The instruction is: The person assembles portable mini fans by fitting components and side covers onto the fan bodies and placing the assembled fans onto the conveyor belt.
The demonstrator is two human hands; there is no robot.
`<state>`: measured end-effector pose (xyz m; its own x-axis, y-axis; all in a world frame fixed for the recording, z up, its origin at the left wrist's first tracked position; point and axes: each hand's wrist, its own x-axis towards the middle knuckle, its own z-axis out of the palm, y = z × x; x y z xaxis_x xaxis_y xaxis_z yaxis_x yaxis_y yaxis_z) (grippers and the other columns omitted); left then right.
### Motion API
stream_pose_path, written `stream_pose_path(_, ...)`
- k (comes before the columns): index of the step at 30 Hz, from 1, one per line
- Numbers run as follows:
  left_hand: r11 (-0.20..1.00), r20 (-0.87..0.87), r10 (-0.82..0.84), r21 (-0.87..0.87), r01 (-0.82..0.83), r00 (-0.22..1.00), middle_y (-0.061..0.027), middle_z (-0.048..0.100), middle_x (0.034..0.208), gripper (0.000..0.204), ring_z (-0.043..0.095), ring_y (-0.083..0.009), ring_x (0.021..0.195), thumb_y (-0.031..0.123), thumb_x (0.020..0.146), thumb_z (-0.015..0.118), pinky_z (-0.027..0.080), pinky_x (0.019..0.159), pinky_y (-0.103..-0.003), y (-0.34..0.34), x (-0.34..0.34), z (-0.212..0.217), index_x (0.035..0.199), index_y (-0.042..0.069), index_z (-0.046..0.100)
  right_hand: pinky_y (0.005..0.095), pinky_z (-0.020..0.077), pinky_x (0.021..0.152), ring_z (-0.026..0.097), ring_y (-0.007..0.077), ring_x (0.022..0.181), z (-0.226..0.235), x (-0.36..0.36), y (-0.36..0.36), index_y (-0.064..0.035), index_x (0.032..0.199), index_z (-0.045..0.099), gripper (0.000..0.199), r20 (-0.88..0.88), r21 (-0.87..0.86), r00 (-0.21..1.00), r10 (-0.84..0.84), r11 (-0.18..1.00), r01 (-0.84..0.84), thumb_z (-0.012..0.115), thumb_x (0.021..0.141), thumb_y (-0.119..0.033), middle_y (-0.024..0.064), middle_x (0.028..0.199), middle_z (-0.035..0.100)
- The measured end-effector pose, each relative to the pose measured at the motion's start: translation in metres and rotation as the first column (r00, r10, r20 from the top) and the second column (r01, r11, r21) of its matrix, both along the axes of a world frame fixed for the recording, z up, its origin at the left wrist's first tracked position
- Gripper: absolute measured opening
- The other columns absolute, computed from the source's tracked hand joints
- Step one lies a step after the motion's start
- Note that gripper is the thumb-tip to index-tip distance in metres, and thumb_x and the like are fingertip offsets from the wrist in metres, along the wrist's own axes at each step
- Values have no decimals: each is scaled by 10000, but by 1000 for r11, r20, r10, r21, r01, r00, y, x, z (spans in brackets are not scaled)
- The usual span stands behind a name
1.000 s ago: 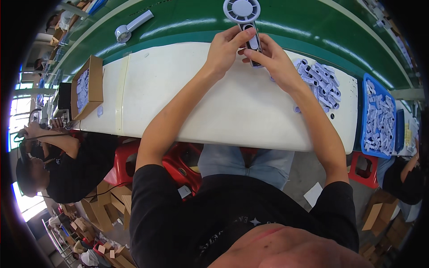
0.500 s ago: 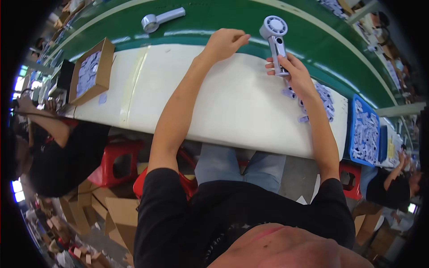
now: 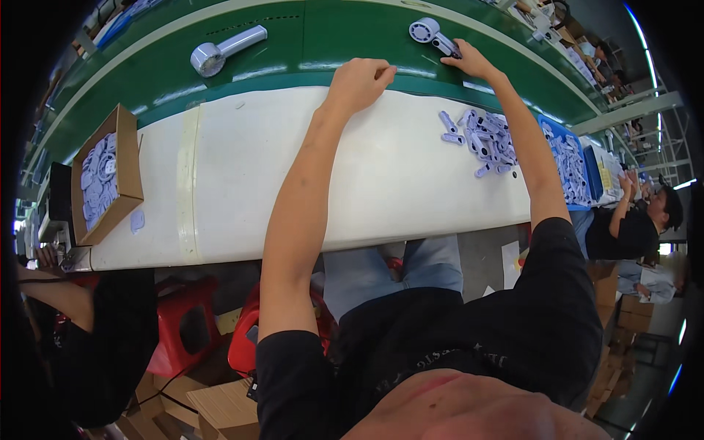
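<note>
A pale lavender handheld fan [image 3: 433,35] is at the green conveyor belt beyond the table, its round slotted head pointing left. My right hand [image 3: 471,61] holds the end of its handle, with the arm stretched far forward. My left hand [image 3: 358,84] is over the far edge of the white tabletop, its fingers curled in and nothing visible in them. Further left on the belt lies a second handheld fan [image 3: 220,55], handle pointing up and right. Beside my right forearm is a loose pile of lavender fan parts [image 3: 490,139].
An open cardboard box [image 3: 130,161] of lavender parts stands at the table's left end. At the right end is a blue crate [image 3: 587,176] full of similar pieces. Tape [image 3: 185,191] crosses the white tabletop [image 3: 396,176]. A co-worker [image 3: 634,220] sits at right, another person's arm shows at left.
My right hand has carried the fan forward and slightly left, from upright above the table's edge to the belt. My left fingers have curled in more. The view has shifted.
</note>
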<state>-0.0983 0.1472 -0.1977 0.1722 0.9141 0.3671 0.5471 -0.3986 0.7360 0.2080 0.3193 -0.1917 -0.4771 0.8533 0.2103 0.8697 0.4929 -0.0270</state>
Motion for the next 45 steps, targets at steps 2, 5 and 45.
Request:
stream_pose_path(2, 1000, -6, -13, -12, 13, 1000, -80, 609, 638, 330, 525, -203, 575, 292, 926, 561, 418, 582, -331, -1, 1, -3, 764, 24, 665, 390, 482, 859, 615, 346, 970, 1, -4, 0, 16, 1221, 511, 560, -25, 4, 1000, 10, 1000, -10, 629, 888, -419, 228, 1070, 626)
stream_pose_path(5, 1000, 4, -23, 8, 22, 1000, -78, 607, 634, 331, 520, -206, 570, 300, 925, 563, 413, 576, -330, 0, 6, -4, 764, 29, 665, 388, 480, 878, 613, 357, 976, 2, -5, 2, 19, 1221, 524, 537, -78, 35, 996, 30, 999, -28, 619, 896, -397, 222, 1089, 628)
stream_pose_path(45, 998, 17, 44, 45, -44, 999, -42, 660, 735, 321, 586, -108, 689, 246, 951, 551, 461, 684, -250, 9, -33, -7, 827, -22, 678, 370, 503, 768, 637, 343, 916, -137, 87, -441, 50, 1094, 576, 418, -574, -274, 583, -574, 806, 524, 662, 883, -300, 215, 1017, 631)
